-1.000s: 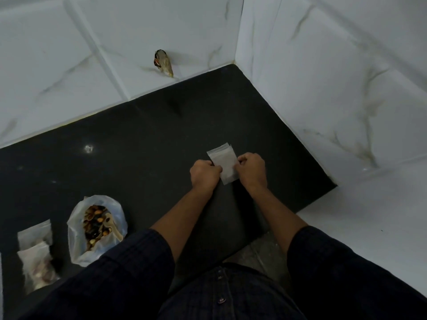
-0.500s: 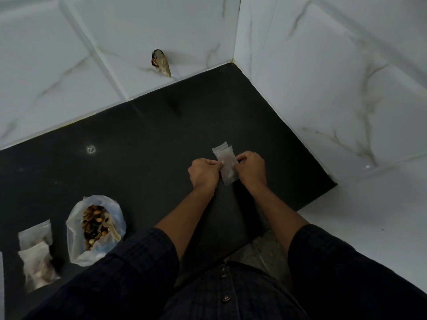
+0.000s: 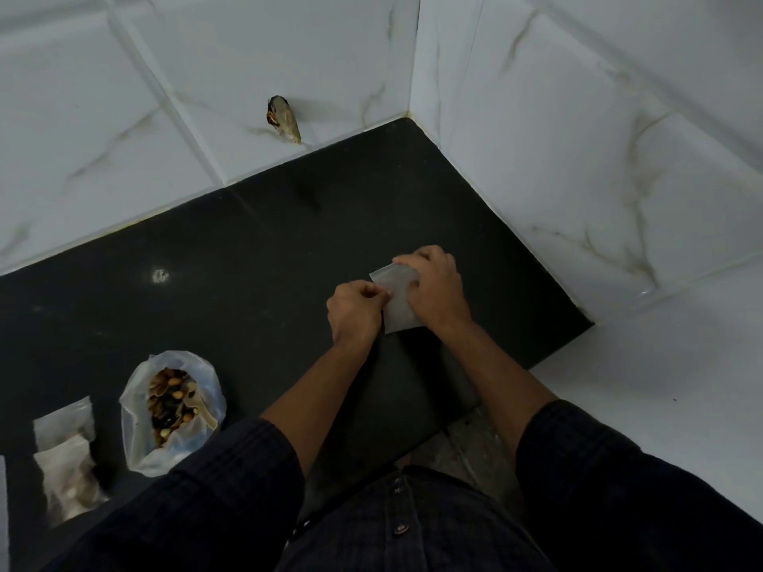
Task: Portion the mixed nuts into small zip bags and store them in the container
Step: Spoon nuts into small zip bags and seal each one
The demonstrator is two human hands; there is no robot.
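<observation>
Two hands work one small zip bag (image 3: 399,301) over the dark tabletop (image 3: 247,262) near the tiled corner. The left hand (image 3: 355,311) pinches the bag's left edge; the right hand (image 3: 437,289) curls over its top right (contents not discernible). At far left, an open bag of nuts (image 3: 171,408) sits beside two filled zip bags (image 3: 68,460), all on the tabletop.
</observation>
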